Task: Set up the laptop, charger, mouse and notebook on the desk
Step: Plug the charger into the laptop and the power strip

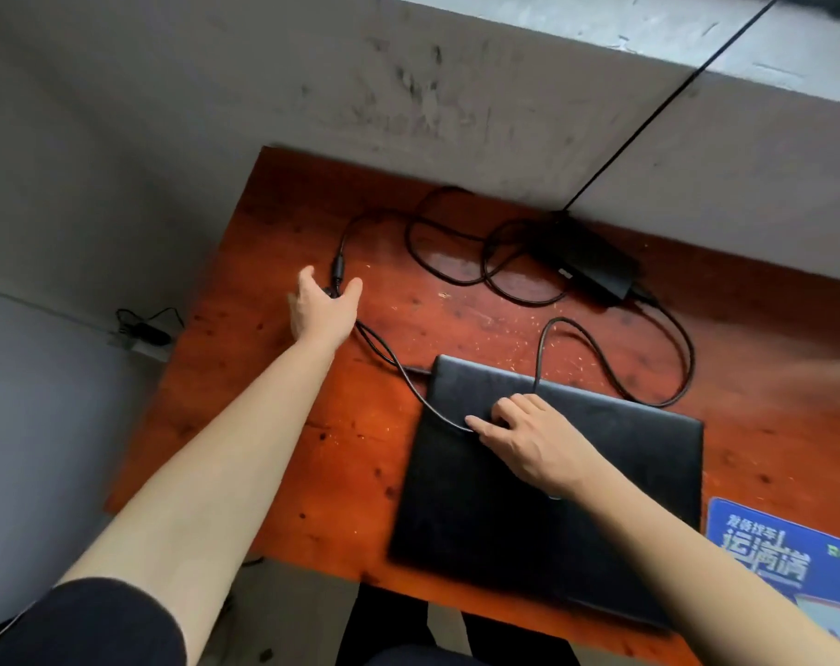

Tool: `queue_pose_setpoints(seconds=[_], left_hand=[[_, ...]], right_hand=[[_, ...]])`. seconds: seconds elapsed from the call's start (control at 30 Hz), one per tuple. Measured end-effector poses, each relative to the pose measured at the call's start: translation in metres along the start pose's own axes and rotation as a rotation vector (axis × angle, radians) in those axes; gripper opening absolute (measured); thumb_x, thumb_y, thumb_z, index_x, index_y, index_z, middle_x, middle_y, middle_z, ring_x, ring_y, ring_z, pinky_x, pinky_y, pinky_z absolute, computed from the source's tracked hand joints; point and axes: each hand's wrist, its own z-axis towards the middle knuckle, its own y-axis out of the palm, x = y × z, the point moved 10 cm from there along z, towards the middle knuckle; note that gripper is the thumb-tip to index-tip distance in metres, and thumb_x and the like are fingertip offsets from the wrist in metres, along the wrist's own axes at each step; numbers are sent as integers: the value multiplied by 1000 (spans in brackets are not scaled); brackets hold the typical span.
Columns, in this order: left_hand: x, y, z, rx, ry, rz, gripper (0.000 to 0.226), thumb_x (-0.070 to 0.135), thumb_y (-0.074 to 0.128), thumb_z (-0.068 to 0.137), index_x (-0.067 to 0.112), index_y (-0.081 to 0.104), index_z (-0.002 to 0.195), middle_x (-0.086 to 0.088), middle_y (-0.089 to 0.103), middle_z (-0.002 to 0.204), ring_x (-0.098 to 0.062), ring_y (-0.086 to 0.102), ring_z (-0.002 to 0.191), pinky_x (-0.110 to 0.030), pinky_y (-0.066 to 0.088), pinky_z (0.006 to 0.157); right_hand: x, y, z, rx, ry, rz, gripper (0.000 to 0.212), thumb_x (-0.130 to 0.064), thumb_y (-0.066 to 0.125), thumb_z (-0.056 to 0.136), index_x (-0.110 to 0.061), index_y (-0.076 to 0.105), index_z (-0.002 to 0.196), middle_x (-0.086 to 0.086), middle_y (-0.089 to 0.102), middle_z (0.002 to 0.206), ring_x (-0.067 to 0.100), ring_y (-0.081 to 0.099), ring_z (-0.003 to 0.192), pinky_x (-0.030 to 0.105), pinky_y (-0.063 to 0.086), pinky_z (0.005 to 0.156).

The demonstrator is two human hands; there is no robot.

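A closed black laptop (542,521) lies on the reddish wooden desk (312,425), near its front edge. The black charger brick (586,262) rests at the back of the desk by the wall. Its thin black cable (456,276) loops across the desk and over the laptop lid. My left hand (324,307) reaches to the desk's left part, thumb and fingers around the cable's plug end. My right hand (528,439) rests on the laptop lid with fingers pinching the cable there. No mouse or notebook is visible.
A blue printed mouse pad (787,560) lies at the desk's right front. A grey wall stands right behind the desk, with a black cord (672,98) running up it. A power strip with a plug (144,336) sits on the floor at the left.
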Motion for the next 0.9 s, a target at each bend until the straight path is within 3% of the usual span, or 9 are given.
queue_pose_setpoints(seconds=[0.1,0.17,0.27,0.43,0.53,0.63,0.77,0.83,0.9], left_hand=[[-12,4,6,33,-170,-21,64,49,69,83,26,47,139,-12,39,136,-30,59,102,-33,49,89],[-21,4,4,31,-215,-8,51,38,71,85,26,52,132,-12,39,132,-30,63,95,-39,57,87],[-22,-4,-3,53,-139,-95,28,21,69,89,23,59,115,-10,60,124,-30,68,97,-42,59,87],[2,-41,-48,49,55,-349,50,18,77,84,35,50,123,3,62,107,-15,68,83,-20,56,61],[14,-61,-82,-27,105,-378,57,14,80,81,28,54,131,1,65,111,-16,67,95,-26,58,78],[24,-80,-118,-105,173,-364,44,6,79,80,28,67,116,3,71,108,-14,67,104,-32,56,91],[35,-117,-159,-71,287,-312,48,3,79,79,39,63,107,8,70,106,2,68,95,-13,56,72],[38,-133,-171,-37,327,-291,53,3,80,78,40,59,110,5,67,109,3,68,95,-10,53,71],[34,-143,-180,-44,335,-270,57,9,84,76,38,57,117,4,65,109,1,69,95,-11,53,73]], right_hand=[[1,0,-5,32,72,63,32,-34,59,100,-21,66,127,4,57,89,23,55,75,38,51,72],[3,-4,-7,66,107,86,30,-32,64,97,-21,68,125,5,58,88,24,55,74,38,50,70],[5,-8,-8,80,164,154,32,-25,70,93,-21,70,125,6,59,90,26,56,74,39,50,69],[11,8,-6,-140,345,300,51,-30,62,89,-26,57,140,5,57,119,27,56,106,42,46,97],[12,-1,7,-180,471,541,60,-34,59,93,-26,43,149,5,48,141,25,48,130,41,39,110],[-2,-31,41,-91,464,789,53,-22,51,98,-20,41,150,7,43,150,22,41,139,35,31,117],[-41,-70,89,-64,361,1226,42,-10,39,101,-17,54,139,6,60,136,18,54,127,27,41,106],[-61,-81,104,-113,303,1375,33,-17,39,104,-21,64,126,1,72,111,15,66,107,23,49,88],[-79,-86,109,-159,255,1393,27,-35,44,104,-25,69,106,-9,70,78,9,66,78,18,50,71]])
